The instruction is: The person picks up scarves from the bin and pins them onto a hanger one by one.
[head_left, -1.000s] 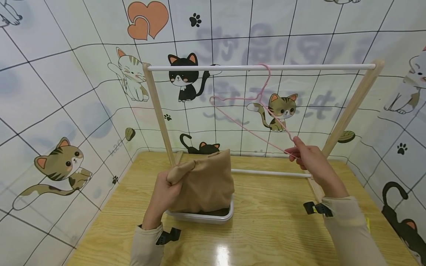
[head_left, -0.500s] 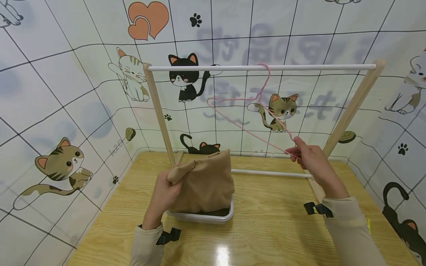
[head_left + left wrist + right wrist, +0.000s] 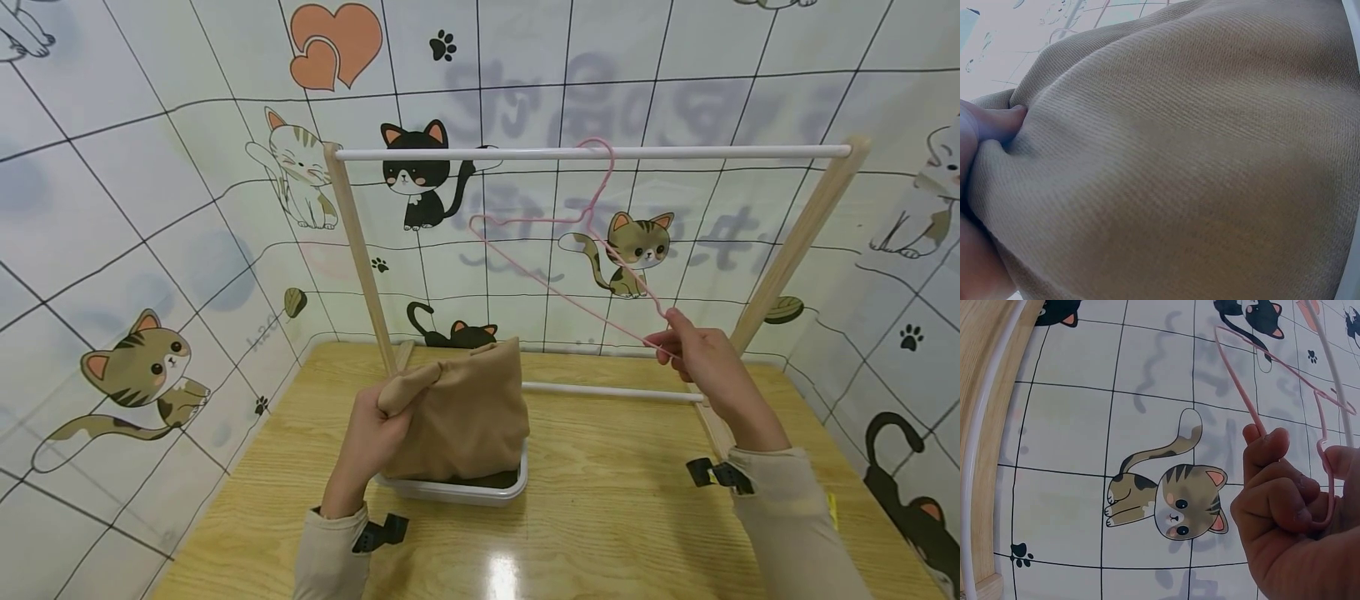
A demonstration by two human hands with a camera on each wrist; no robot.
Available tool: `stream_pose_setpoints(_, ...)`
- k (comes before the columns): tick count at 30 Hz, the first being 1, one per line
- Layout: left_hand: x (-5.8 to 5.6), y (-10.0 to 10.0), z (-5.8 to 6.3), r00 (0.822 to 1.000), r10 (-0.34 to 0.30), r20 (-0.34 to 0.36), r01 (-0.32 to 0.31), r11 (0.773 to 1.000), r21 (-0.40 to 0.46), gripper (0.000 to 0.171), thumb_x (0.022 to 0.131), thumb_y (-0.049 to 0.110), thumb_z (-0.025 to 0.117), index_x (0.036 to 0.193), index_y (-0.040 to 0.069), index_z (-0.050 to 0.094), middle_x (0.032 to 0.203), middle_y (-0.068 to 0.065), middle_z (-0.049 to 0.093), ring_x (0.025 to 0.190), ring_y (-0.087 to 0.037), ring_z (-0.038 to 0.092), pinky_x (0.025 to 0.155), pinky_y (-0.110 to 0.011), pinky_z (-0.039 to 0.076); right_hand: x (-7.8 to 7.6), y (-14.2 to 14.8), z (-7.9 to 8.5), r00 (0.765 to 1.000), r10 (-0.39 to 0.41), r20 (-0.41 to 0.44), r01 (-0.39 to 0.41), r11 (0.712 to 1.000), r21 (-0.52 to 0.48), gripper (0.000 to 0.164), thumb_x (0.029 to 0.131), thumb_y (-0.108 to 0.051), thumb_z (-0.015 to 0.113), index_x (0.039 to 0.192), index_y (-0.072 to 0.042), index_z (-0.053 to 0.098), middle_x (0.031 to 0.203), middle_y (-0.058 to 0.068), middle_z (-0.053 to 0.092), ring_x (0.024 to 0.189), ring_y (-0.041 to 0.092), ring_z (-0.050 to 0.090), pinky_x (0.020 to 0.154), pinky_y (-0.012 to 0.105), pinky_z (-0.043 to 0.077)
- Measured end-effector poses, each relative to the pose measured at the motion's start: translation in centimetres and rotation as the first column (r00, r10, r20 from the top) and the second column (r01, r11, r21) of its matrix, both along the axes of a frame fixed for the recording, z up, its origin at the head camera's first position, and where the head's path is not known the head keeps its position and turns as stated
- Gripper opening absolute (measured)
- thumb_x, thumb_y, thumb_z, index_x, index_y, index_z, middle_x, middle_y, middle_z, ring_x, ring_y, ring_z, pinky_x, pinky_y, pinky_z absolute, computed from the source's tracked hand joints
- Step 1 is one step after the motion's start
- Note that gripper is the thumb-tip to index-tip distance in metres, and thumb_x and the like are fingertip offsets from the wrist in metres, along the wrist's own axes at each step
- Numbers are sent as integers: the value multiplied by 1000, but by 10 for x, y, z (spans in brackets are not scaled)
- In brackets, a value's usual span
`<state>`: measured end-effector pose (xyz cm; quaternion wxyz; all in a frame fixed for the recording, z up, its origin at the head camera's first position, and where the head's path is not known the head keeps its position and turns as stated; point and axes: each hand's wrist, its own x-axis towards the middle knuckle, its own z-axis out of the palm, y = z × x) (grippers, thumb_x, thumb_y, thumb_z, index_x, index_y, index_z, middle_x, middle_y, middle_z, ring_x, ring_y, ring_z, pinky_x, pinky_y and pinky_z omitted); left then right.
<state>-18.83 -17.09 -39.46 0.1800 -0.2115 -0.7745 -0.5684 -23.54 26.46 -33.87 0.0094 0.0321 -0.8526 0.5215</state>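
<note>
A white wall with a dark grid and printed cartoon cats and paw prints rose behind everything, and in front of it spread the wood-grained counter. On the counter stood a rack with pale wooden posts, a white upper bar and a white lower bar. A pink hanger slanted below the upper bar, its hook arched over it; whether the hook rested on the bar could not be told. A brown cloth, folded and finely ribbed up close, stood bunched over a white tray near the rack's left post, hiding most of the tray but its near and right rim. The right hand was mostly closed on the hanger's right end, the thumb against the upper wire and the fingers curled about the bend. The left hand was closed on the cloth's upper left part, the thumb pressed into a fold, well apart from the hanger. Both sleeves were beige, and each wrist bore a black strap. Smallest was a yellow sliver beside the right sleeve, too little visible to identify.
</note>
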Motion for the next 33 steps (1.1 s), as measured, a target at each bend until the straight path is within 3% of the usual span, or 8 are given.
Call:
stream_pose_setpoints(14, 1, 1, 0, 999, 31, -7, -31, 999, -24, 27, 97, 7, 71, 121, 17, 77, 116, 0, 76, 102, -8, 68, 87, -22, 54, 1, 1, -2, 1000, 6, -2, -6, 1000, -19, 83, 105, -66, 27, 122, 6, 63, 78, -5, 59, 60, 9, 40, 55, 30, 36)
stream_pose_setpoints(23, 3, 1, 2, 999, 34, 14, -33, 999, -26, 27, 97, 9, 71, 121, 18, 77, 116, 1, 76, 101, -13, 70, 86, -24, 55, 2, 2, -3, 1000, 12, -18, -12, 999, -32, 82, 106, -65, 26, 122, 7, 63, 78, -5, 58, 56, 10, 35, 54, 32, 34)
stream_pose_setpoints(33, 2, 2, 1, 1000, 28, -5, -28, 999, -24, 27, 97, 8, 70, 122, 16, 76, 118, 0, 76, 104, -9, 68, 89, -22, 54, 5, 2, -2, 1000, 15, -26, -16, 999, -45, 80, 106, -63, 27, 122, 7, 63, 78, -6, 59, 55, 11, 35, 53, 32, 35)
